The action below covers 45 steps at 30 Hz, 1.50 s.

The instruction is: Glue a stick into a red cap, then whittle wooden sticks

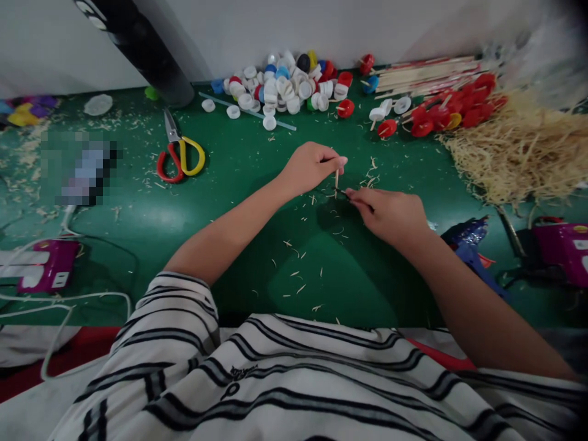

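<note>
My left hand [312, 166] pinches the upper end of a short wooden stick [337, 179], which points down toward the green table [257, 245]. From the right, my right hand [390, 211] grips a small dark blade [342, 193], probably a knife; its handle is hidden in my fingers. The blade lies against the lower part of the stick. Thin wood shavings [298, 251] are scattered on the table below and around both hands.
Scissors [180, 156] lie left of my left hand. Behind are piled bottle caps [287, 86], a pale blue straw [248, 110], red caps on sticks [452, 110] and wooden sticks [427, 76]. A shavings heap [523, 147] and a blue glue gun [475, 251] lie right; a black bottle [151, 55] stands back left.
</note>
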Each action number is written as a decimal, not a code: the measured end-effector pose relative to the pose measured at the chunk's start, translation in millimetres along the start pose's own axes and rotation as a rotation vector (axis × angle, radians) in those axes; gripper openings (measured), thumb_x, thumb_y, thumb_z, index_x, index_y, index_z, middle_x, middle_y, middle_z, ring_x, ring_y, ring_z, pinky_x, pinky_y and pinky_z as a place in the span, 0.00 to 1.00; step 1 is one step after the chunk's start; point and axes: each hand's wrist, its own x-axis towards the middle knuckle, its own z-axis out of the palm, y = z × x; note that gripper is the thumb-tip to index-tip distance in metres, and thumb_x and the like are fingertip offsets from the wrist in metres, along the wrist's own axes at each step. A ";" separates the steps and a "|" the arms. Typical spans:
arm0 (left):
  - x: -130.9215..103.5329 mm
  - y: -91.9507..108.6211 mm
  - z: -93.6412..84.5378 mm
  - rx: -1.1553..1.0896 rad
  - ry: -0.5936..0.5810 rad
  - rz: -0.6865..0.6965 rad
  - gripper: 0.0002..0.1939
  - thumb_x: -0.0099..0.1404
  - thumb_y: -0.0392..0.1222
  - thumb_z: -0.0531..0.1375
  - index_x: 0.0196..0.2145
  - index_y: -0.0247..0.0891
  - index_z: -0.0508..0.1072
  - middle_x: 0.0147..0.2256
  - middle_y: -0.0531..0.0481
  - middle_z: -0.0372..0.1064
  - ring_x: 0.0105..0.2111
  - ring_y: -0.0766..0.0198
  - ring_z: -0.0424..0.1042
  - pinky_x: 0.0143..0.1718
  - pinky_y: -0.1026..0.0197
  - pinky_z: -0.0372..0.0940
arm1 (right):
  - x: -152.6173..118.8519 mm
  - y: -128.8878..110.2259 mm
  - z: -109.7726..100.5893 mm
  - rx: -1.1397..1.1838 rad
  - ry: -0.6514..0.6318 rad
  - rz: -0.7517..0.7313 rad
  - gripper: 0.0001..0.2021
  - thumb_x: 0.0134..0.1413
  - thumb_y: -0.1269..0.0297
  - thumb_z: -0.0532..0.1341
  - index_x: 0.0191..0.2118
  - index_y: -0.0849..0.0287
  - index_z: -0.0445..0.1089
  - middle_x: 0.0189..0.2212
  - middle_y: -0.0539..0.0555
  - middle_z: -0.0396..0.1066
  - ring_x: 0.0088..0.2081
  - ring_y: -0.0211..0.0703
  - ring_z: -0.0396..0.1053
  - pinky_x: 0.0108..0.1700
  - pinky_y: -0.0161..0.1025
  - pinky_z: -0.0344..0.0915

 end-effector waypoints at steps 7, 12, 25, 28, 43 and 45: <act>-2.6 3.5 2.6 0.021 0.027 0.066 0.17 0.74 0.42 0.61 0.28 0.37 0.81 0.19 0.56 0.60 0.21 0.69 0.57 0.30 0.58 0.52 | -1.4 -1.8 -4.2 -0.023 0.030 -0.007 0.19 0.75 0.56 0.52 0.50 0.47 0.82 0.49 0.48 0.85 0.43 0.44 0.80 0.29 0.41 0.48; -1.8 1.9 4.3 0.075 0.049 0.073 0.17 0.75 0.43 0.61 0.29 0.37 0.82 0.19 0.55 0.63 0.22 0.68 0.59 0.30 0.59 0.53 | 0.4 -3.7 -4.0 -0.020 0.002 -0.018 0.18 0.74 0.57 0.53 0.48 0.48 0.83 0.48 0.49 0.86 0.41 0.44 0.80 0.28 0.41 0.48; -1.4 -1.3 6.2 0.093 0.098 0.063 0.18 0.75 0.45 0.62 0.27 0.37 0.81 0.21 0.53 0.68 0.24 0.66 0.64 0.32 0.58 0.55 | -0.9 -2.9 -4.1 -0.016 0.003 -0.001 0.17 0.75 0.57 0.54 0.52 0.46 0.82 0.49 0.48 0.85 0.42 0.45 0.81 0.29 0.40 0.52; -3.3 1.1 4.9 0.087 0.094 0.041 0.17 0.74 0.44 0.62 0.28 0.37 0.81 0.22 0.53 0.68 0.25 0.67 0.63 0.32 0.58 0.56 | -4.7 -2.5 -2.3 -0.012 -0.044 -0.021 0.16 0.73 0.59 0.55 0.52 0.44 0.82 0.51 0.46 0.85 0.43 0.45 0.81 0.29 0.40 0.51; -1.9 -0.8 11.3 0.087 0.137 0.100 0.22 0.72 0.45 0.65 0.22 0.40 0.65 0.23 0.54 0.63 0.27 0.65 0.62 0.33 0.57 0.55 | -4.3 -5.2 -7.0 -0.016 -0.056 -0.034 0.18 0.74 0.58 0.52 0.49 0.48 0.82 0.47 0.50 0.86 0.41 0.45 0.80 0.28 0.41 0.47; -1.9 0.1 12.9 0.073 0.138 0.112 0.23 0.72 0.45 0.65 0.21 0.40 0.62 0.24 0.54 0.63 0.28 0.65 0.62 0.34 0.57 0.55 | -3.2 -5.4 -8.3 -0.016 -0.024 -0.020 0.20 0.75 0.58 0.51 0.49 0.50 0.82 0.47 0.51 0.86 0.41 0.44 0.80 0.28 0.40 0.47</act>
